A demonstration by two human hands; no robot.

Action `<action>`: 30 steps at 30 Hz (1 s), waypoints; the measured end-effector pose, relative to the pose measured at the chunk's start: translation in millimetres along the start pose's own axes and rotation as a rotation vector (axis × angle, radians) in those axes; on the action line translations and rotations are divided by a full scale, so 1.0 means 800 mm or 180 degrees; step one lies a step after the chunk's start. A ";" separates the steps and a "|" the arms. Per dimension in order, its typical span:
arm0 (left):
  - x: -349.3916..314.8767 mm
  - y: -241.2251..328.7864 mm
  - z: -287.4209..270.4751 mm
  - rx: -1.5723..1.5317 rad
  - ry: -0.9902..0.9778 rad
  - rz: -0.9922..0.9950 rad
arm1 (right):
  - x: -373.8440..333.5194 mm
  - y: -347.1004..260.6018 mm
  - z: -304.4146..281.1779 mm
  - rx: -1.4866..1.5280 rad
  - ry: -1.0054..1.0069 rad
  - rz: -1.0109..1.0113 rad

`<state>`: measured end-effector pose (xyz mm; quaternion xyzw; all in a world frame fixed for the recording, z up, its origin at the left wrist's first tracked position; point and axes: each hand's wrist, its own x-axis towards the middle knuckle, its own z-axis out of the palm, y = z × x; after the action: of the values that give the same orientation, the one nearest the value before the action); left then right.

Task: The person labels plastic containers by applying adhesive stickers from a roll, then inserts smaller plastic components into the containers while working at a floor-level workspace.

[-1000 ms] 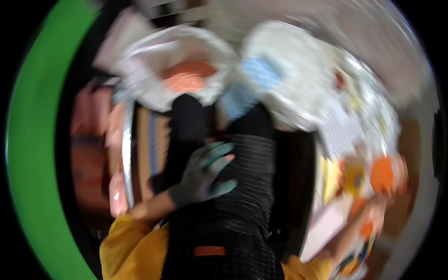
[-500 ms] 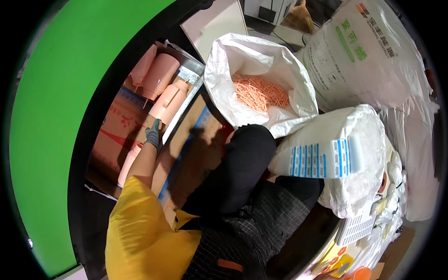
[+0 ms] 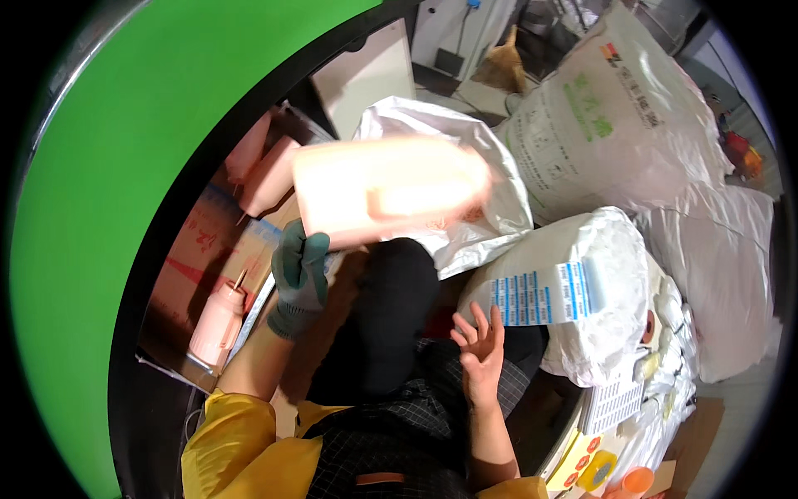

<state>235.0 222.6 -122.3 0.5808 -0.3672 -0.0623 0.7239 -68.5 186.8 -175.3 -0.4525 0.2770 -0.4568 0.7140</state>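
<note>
A grey-green work glove covers my left hand [image 3: 299,270], its fingers gripping the base end of a pale pink thermos-shaped plastic shell [image 3: 366,191]. The shell is raised lengthwise over the white sack's mouth, blurred by motion and brightly lit. My bare right hand [image 3: 480,353] is raised above my lap, palm up with its fingers apart, touching nothing. Other pink shells [image 3: 271,176] lie at the far end of the box on the left. A further ribbed pink shell [image 3: 219,323] with a thin stem sits nearer in that box.
Pink sprue sticks [image 3: 472,214] lie inside the open white sack [image 3: 509,179], partly hidden. At right sit a plastic-wrapped bundle [image 3: 619,308] bearing a sheet of blue-white labels [image 3: 532,298] and a large white sack [image 3: 615,133]. A green panel [image 3: 75,249] borders the left.
The left hand has lifted the pink shell out of the box and brought it rightward over the sack. My right hand has come up into view, open.
</note>
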 end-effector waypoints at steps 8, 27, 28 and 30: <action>-0.028 -0.093 0.152 0.1917 -0.4085 -0.0611 | -0.069 -0.103 0.029 -0.3008 -0.0437 -0.1996; -0.179 0.062 0.117 0.1200 -0.3183 0.1920 | -0.049 -0.015 -0.014 -0.1997 0.0393 -0.0606; -0.180 0.060 0.117 0.1297 -0.3252 0.1922 | -0.043 -0.016 -0.013 -0.2549 0.0380 -0.0746; -0.181 0.059 0.115 0.1492 -0.3387 0.1934 | -0.041 -0.022 -0.006 -0.2596 0.0366 -0.0799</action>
<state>58.7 239.1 -142.4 0.4835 -0.8267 -0.0521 0.2831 -93.5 212.0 -161.9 -0.7017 0.4170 -0.4177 0.3990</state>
